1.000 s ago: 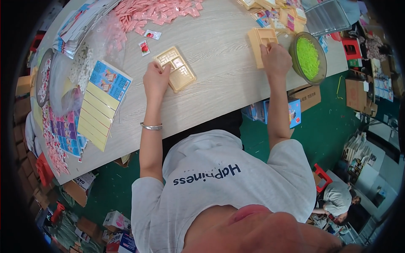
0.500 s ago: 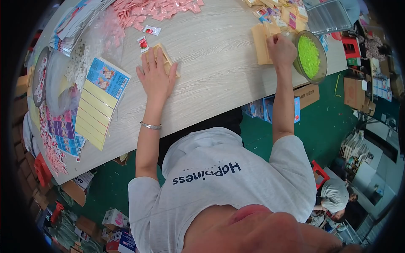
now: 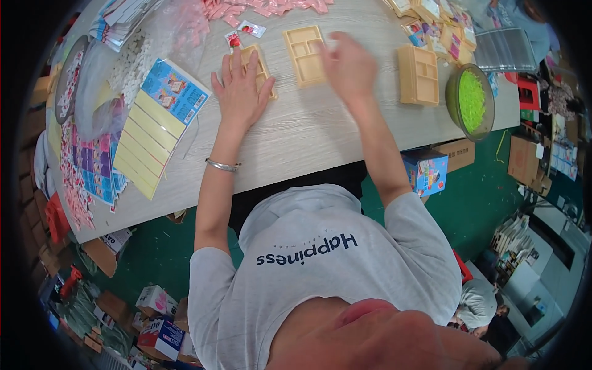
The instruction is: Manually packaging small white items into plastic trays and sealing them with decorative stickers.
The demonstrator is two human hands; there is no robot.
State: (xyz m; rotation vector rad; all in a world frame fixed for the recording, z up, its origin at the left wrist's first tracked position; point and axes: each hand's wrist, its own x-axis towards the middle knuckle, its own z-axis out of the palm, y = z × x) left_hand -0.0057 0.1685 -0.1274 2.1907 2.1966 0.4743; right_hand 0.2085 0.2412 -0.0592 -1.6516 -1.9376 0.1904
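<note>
My left hand (image 3: 242, 92) lies flat with its fingers spread over a beige plastic tray (image 3: 264, 79) with compartments, covering much of it. To its right lies a second beige compartment tray (image 3: 308, 65), its compartments facing up and nothing visible in them. My right hand (image 3: 353, 68) is at this tray's right edge. Motion smears its fingers, so whether they still touch the tray is unclear. Farther right stands a stack of similar beige trays (image 3: 419, 77). Two small white sachets with red pictures, one sachet (image 3: 251, 28) and another sachet (image 3: 233, 41), lie beyond my left hand.
A bowl of bright green shreds (image 3: 472, 102) stands at the table's right end. Label sheets (image 3: 154, 132), a clear bag of white pieces (image 3: 129, 65) and pink packets (image 3: 265, 7) lie left and far. Filled trays (image 3: 431, 15) and a clear plastic box (image 3: 505, 49) are far right.
My right hand has moved left from the tray stack, and a second tray now lies beside the first. My left hand stays on its tray. The whole view has shifted slightly.
</note>
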